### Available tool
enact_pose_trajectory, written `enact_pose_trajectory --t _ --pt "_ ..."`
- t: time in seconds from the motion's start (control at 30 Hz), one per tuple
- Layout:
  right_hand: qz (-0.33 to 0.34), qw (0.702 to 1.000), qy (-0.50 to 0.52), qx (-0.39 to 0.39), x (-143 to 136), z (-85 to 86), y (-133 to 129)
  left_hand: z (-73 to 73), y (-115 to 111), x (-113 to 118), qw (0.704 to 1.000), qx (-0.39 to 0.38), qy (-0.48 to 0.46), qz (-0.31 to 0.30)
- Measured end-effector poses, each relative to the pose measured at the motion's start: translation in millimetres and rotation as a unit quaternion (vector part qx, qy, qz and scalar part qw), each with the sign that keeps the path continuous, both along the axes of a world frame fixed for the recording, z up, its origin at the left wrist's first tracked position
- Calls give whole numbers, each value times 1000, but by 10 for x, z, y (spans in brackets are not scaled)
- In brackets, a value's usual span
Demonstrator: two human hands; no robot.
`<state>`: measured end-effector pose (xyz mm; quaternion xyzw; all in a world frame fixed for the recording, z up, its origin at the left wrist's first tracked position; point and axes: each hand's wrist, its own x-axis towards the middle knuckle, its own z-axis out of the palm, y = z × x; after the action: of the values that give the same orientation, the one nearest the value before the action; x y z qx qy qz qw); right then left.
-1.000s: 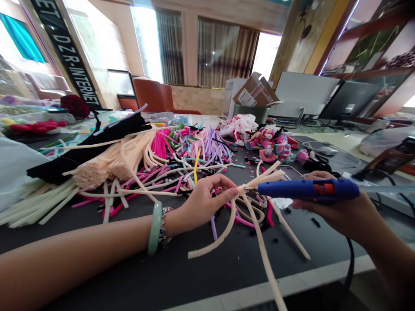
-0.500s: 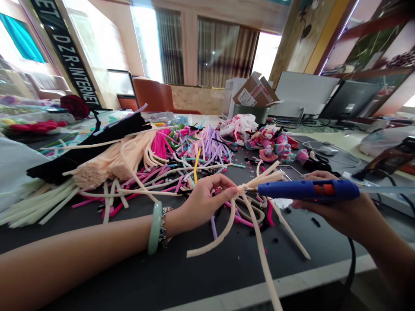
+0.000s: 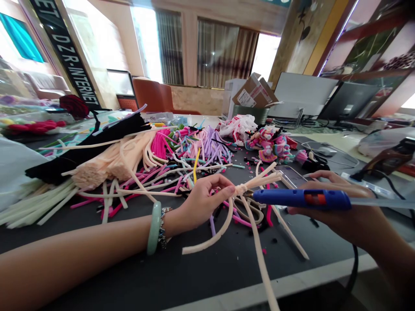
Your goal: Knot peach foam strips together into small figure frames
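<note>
Just above the dark grey tabletop [image 3: 106,276], near its front edge, the left hand [image 3: 204,201] pinches a knotted bundle of peach pipe cleaners [image 3: 241,189] between thumb and fingertips, right beside the knot. The right hand [image 3: 337,222] is wrapped around a blue hot-glue gun [image 3: 292,198], its nozzle [image 3: 249,195] aimed at the knot; whether the tip touches the fuzz or sits just short of it is hard to tell, and no glue can be made out.

A burn looks the likeliest trouble: thumb and nozzle are close together at one knot, so a small slip of the gun or a run of molten glue could reach skin. Lingering heat could scorch or mat the peach pile. Should the pinch slacken while glue is soft, the wrap could shift. The long strand [image 3: 261,252] hanging past the table edge could snag and twist the bundle, and the black cord [image 3: 354,268] below the right wrist could tug the gun askew. A stray drip could land on the smartphone [image 3: 292,176] lying beyond the gun.
</note>
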<state>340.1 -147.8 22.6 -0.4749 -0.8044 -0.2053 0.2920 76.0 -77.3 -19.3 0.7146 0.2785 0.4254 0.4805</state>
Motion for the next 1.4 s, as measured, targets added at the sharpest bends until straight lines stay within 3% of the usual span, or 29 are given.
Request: enact_pose_trajectory --t 0.2,0.43,0.53,0.67,0.83,0.93,1.07,1.2,1.4 --pt "44 999 20 -16 -6 90 -68 -2 8 -4 1000 0 1 10" --pt "-27 995 86 -32 41 134 -104 32 3 14 999 21 37 11" --pt "-76 977 191 -61 59 95 -93 50 10 31 996 52 68 31" --pt "-138 925 323 -145 21 105 -21 65 9 32 994 53 86 42" --pt "-112 856 448 -231 -47 247 343 43 26 38 994 39 93 29" --pt "-123 846 465 -231 -60 256 680 8 53 51 995 32 95 18" --pt "-124 820 476 -291 -113 82 1105 -23 65 55 998 4 68 -13" --pt "-153 798 468 -348 -206 -159 1371 -14 39 51 997 -13 61 -37" --pt "-212 806 417 -363 -222 -334 1556 -23 32 42 996 -4 78 -46"
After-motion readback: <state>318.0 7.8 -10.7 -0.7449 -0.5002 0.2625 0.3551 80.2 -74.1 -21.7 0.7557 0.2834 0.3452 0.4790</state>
